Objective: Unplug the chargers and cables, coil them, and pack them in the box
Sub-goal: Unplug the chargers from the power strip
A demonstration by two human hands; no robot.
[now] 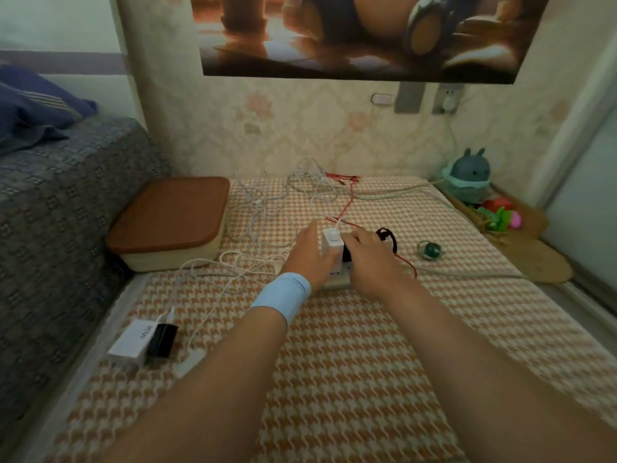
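A white charger [331, 241] stands plugged into a power strip [337, 281] in the middle of the checked mat. My left hand [312, 253] grips the white charger from the left. Beside it a black charger [347, 253] is mostly hidden under my right hand [367, 253], whose fingers curl over it. White cables [257, 208] and a red cable [347, 198] lie tangled behind the strip. The box [173, 252], cream with a brown lid [170, 213] on it, sits at the mat's left edge. Two unplugged chargers, one white [128, 342] and one black [163, 339], lie near left.
A grey patterned sofa [50, 228] runs along the left. A plush toy [469, 175] and small colourful toys [500, 215] sit at the back right. A green coiled item [430, 250] lies right of the strip. A thick pale cord [467, 274] crosses the mat to the right.
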